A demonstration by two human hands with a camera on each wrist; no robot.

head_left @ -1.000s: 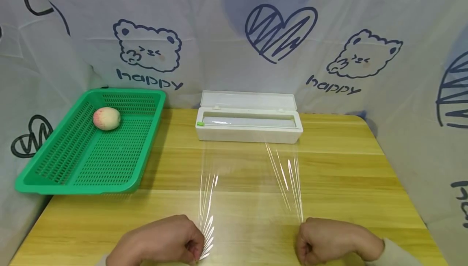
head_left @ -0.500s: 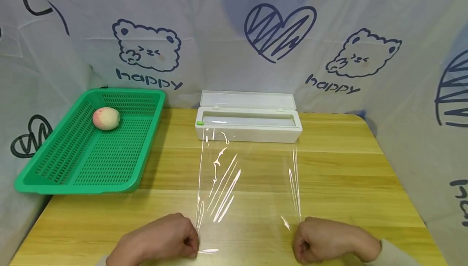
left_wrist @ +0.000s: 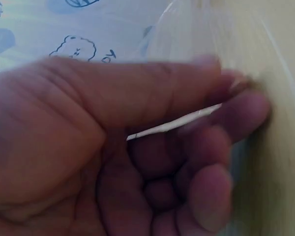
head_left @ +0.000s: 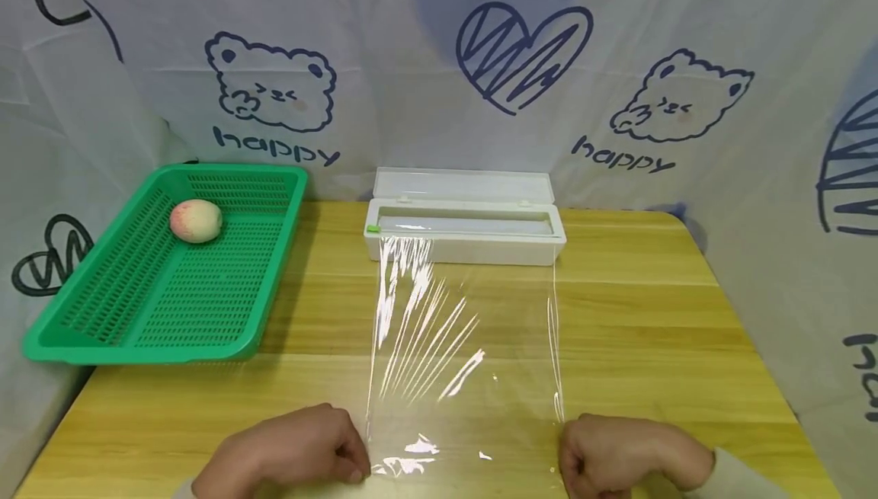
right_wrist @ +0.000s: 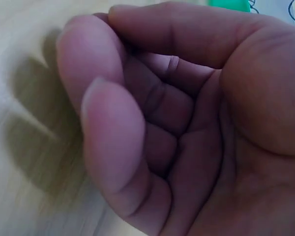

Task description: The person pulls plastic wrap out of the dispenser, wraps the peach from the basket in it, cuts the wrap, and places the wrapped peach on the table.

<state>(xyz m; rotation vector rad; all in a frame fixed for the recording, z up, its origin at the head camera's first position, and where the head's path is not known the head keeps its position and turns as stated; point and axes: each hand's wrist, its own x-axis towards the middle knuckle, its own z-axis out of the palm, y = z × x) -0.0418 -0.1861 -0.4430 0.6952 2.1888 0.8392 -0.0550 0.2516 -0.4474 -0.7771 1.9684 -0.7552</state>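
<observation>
Two hands (head_left: 295,442) (head_left: 627,449) on one film (head_left: 480,324); one box (head_left: 466,207), one basket (head_left: 199,293), one peach (head_left: 196,221)

A yellow wooden table (head_left: 652,316) with stripes fills the lower part of the frame. A green basket (head_left: 195,293) sits on it at the left. A long white box (head_left: 494,251) sits on it near the middle.

The film (head_left: 507,347) is colourless, the box (head_left: 473,250) white, the basket (head_left: 195,301) green, the cloth (head_left: 398,65) pale with blue bears (head_left: 274,87).
</observation>
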